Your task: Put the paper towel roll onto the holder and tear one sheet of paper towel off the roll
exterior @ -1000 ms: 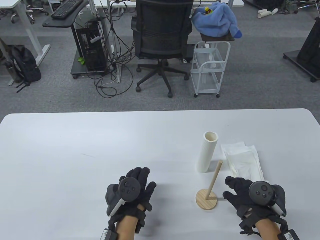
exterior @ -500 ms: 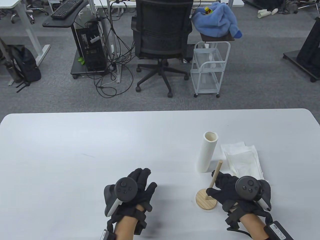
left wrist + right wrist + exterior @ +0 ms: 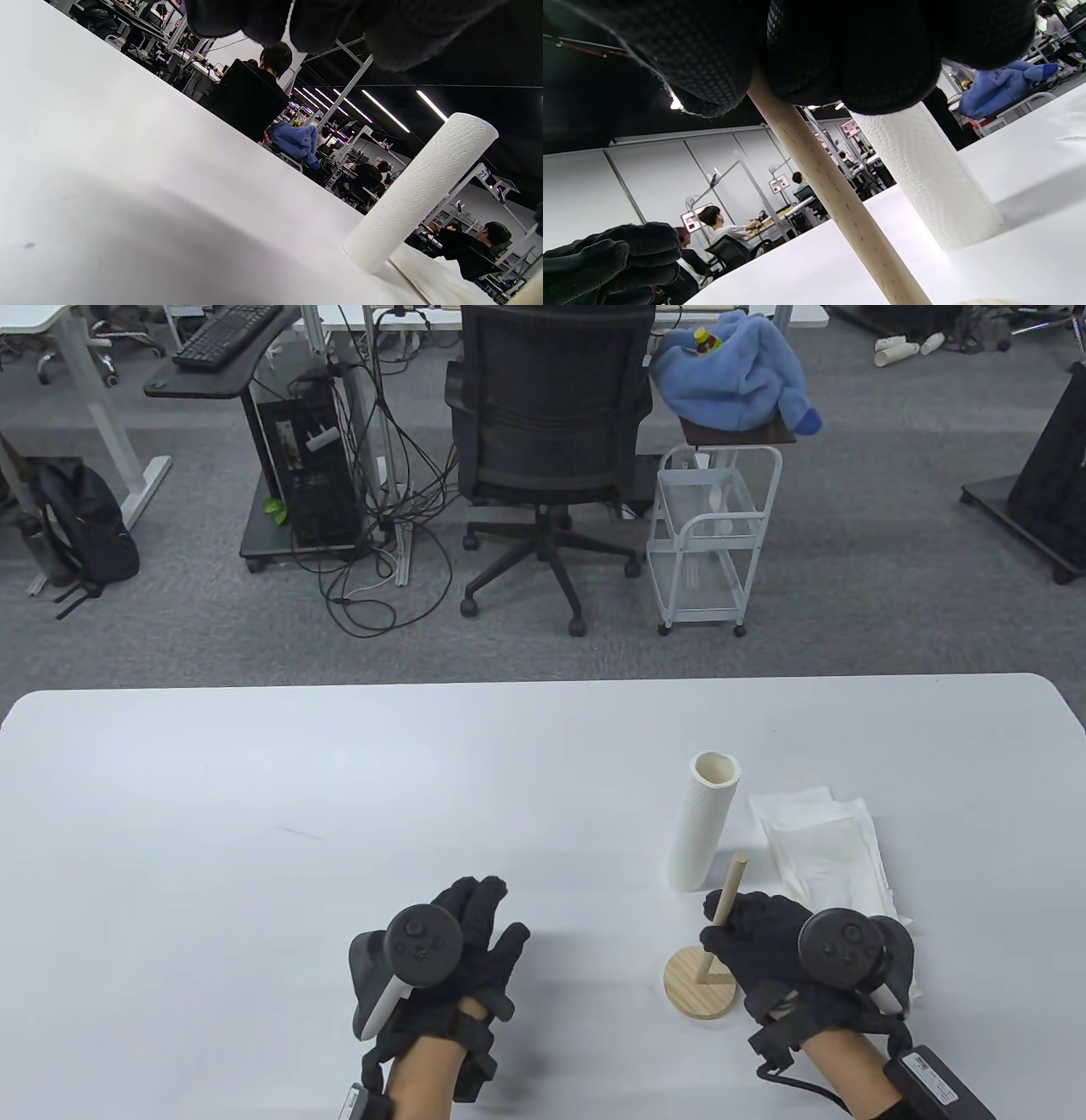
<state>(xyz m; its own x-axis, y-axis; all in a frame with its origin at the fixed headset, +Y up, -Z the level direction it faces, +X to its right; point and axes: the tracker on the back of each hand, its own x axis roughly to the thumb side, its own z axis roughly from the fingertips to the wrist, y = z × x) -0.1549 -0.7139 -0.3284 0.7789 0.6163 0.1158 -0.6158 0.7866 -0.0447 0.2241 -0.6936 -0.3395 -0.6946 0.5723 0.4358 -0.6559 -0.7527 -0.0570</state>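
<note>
A slim white paper towel roll (image 3: pixel 702 829) (image 3: pixel 418 192) (image 3: pixel 927 178) stands upright on the white table (image 3: pixel 254 814). Just in front of it is the wooden holder, a round base (image 3: pixel 689 987) with a thin upright rod (image 3: pixel 725 893) (image 3: pixel 835 199). My right hand (image 3: pixel 747 929) grips the rod about halfway up, fingers curled round it. My left hand (image 3: pixel 475 925) rests on the table to the left, fingers relaxed and holding nothing; in the left wrist view only its fingertips (image 3: pixel 271 21) show at the top edge.
A pile of loose white paper sheets (image 3: pixel 827 853) lies right of the roll, partly under my right hand. Beyond the far table edge stand an office chair (image 3: pixel 551 441) and a white cart (image 3: pixel 713 543).
My right hand moved left from beside the sheets to the holder's rod and closed its fingers round it. The left hand barely shifted.
</note>
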